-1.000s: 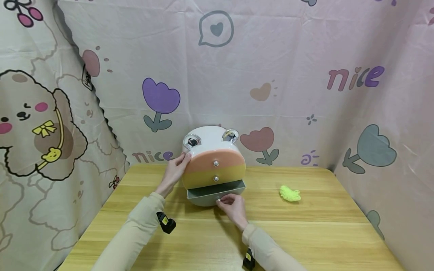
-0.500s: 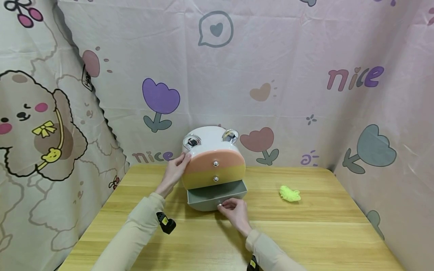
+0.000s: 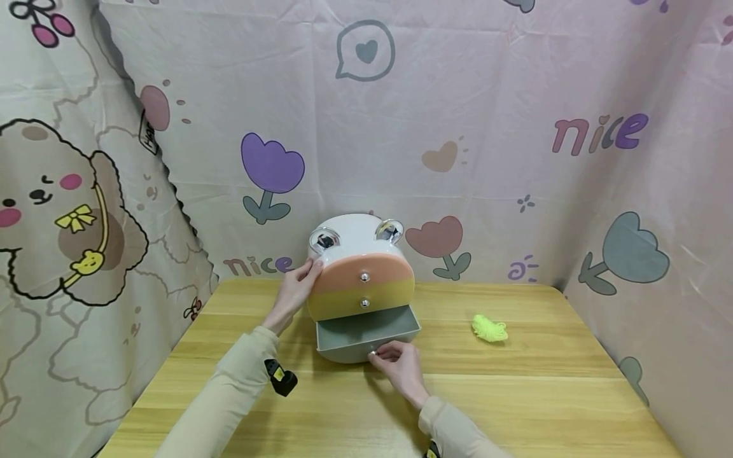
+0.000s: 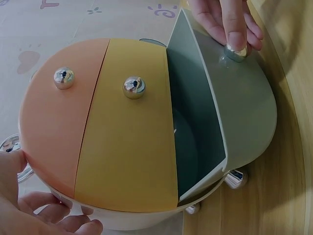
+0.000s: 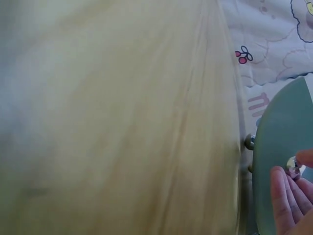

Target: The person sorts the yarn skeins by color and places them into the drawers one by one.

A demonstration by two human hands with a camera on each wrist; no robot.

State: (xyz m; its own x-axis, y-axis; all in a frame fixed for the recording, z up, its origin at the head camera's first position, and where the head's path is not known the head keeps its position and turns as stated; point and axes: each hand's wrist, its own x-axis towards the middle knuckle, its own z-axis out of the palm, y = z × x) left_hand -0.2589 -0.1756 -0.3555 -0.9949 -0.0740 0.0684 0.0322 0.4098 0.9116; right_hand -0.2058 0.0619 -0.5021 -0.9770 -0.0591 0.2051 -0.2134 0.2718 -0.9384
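Note:
A small frog-shaped drawer box [image 3: 352, 280] stands on the table, with a white top, two shiny round eyes and silver knobs. Its orange and yellow drawers [image 4: 129, 147] are closed, while the grey-green bottom drawer [image 3: 343, 353] is pulled well out. Nothing shows in the visible part of that drawer's inside. My left hand [image 3: 294, 292] grips the box's left side, thumb near the front edge and fingers along the side wall. With thumb and fingertips, my right hand [image 3: 403, 369] pinches the bottom drawer's silver knob [image 5: 294, 168].
A bundle of neon yellow yarn [image 3: 489, 329] lies on the wooden table [image 3: 544, 381] to the right of the box. Printed cloth [image 3: 366, 127] hangs behind the table and along both sides. Short silver feet [image 4: 236, 178] hold up the box.
My right hand has drawn the bottom drawer farther out toward me, moving down and slightly right, so more of its inside shows. My left hand and the box have stayed in place.

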